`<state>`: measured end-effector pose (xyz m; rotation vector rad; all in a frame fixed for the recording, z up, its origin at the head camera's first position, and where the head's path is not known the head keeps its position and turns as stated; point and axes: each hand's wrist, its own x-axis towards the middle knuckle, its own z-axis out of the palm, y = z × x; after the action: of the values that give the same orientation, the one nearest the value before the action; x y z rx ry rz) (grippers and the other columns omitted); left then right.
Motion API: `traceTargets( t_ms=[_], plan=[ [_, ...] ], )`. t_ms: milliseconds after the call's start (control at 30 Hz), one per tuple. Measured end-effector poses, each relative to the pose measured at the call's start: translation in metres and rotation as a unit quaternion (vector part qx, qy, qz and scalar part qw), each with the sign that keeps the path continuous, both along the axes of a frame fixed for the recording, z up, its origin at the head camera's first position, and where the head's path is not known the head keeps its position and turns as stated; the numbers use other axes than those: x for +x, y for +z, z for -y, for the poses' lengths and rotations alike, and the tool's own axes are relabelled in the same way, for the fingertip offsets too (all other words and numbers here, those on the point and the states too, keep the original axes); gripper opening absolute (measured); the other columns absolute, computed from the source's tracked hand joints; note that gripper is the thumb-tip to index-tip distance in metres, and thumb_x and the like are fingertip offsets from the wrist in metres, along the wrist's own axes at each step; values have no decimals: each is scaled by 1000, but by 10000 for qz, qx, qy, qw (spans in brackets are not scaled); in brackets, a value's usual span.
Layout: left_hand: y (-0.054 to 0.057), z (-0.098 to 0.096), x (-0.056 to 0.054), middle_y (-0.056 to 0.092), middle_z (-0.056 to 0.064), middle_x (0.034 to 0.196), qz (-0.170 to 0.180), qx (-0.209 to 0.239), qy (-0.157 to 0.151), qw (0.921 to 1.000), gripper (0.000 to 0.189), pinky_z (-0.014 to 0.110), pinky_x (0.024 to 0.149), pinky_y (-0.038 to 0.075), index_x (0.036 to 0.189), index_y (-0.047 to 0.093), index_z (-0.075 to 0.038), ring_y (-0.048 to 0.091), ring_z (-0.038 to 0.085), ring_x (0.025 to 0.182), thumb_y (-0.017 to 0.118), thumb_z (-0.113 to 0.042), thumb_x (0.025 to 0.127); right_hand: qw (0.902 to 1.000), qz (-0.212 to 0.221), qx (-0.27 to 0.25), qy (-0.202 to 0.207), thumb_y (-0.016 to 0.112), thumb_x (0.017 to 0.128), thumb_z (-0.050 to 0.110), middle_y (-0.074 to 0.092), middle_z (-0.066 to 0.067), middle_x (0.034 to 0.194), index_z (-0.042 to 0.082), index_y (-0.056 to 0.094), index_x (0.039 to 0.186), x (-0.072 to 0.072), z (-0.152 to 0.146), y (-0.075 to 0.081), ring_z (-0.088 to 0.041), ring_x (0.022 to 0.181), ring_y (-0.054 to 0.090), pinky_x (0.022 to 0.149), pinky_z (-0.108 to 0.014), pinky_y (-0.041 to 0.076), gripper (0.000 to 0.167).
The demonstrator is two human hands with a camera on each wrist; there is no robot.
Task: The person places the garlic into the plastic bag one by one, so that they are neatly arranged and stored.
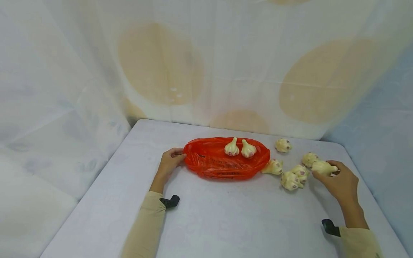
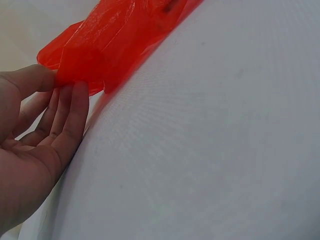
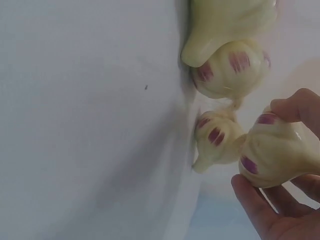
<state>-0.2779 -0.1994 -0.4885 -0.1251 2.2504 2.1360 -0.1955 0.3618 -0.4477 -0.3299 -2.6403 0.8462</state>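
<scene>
A red plastic bag (image 1: 209,163) lies spread on the white table, its mouth open toward the far side. Two garlic bulbs (image 1: 248,148) sit in its right half. At the bag's left end my left hand (image 1: 169,163) pinches the edge between thumb and fingers; the left wrist view shows the thin red plastic (image 2: 115,45) in that grip. Over on the right, my right hand (image 1: 343,181) holds a garlic bulb (image 3: 275,147), thumb on one side and fingers on the other. Near that hand lie several more garlic bulbs (image 1: 290,180).
One garlic bulb (image 1: 283,145) lies apart toward the back of the table (image 1: 226,215). Another bulb (image 1: 273,167) lies against the bag's right end. Behind the table hangs a pale curtain (image 1: 238,64) with yellowish round patches; similar cloth covers both sides.
</scene>
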Motion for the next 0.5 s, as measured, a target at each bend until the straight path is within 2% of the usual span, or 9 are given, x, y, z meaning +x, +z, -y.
traceTargets(
  t_ms=[267,433,500],
  plan=[
    [0,0,0,63,13,114,7,2,13,10000,27,32,81,57,117,64,-6,64,25,98,69,-13,92,10000,-27,41,14,78,81,35,49,-32,121,-6,56,128,-4,8,7,-48,105,51,60,-35,44,67],
    [0,0,0,63,13,115,34,8,-16,10000,28,33,82,57,118,64,-6,64,26,98,68,-14,92,9999,-36,7,103,78,81,35,50,-31,120,-5,56,130,-7,17,14,-48,106,53,59,-23,42,67],
    [0,0,-1,63,13,116,65,-20,-34,10000,29,35,83,56,120,63,-6,64,26,99,68,-16,92,9999,-40,0,143,78,81,36,51,-31,119,-5,56,129,-8,22,17,-47,106,54,60,-24,42,67]
  ],
)
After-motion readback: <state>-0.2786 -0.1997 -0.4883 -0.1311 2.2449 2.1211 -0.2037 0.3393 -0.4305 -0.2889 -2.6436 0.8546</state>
